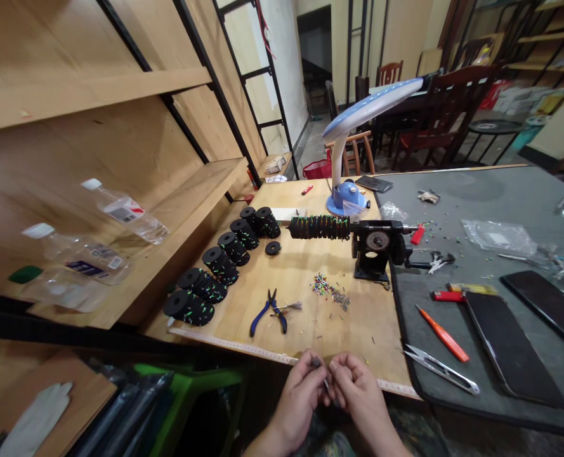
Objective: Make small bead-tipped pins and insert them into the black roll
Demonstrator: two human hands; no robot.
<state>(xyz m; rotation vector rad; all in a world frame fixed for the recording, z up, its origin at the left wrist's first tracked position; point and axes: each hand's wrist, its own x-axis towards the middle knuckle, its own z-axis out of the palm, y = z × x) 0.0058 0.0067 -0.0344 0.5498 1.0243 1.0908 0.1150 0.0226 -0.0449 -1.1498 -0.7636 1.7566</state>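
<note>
My left hand and my right hand meet at the table's front edge. Both have their fingers pinched around something small and greyish, too hidden to name. Just beyond them, a pile of small coloured beads lies beside a heap of tiny grey pieces. To the left, blue-handled pliers rest with their handles spread, next to a small bundle of thin strands. Farther back stands a black hand-crank winder, its shaft carrying a row of black foam spools with coloured bits on them.
Stacks of black foam spools line the table's left side. A blue desk lamp stands behind the winder. On the grey mat at right are thread snips, an orange-handled tool and a dark phone. Plastic bottles occupy the left shelf.
</note>
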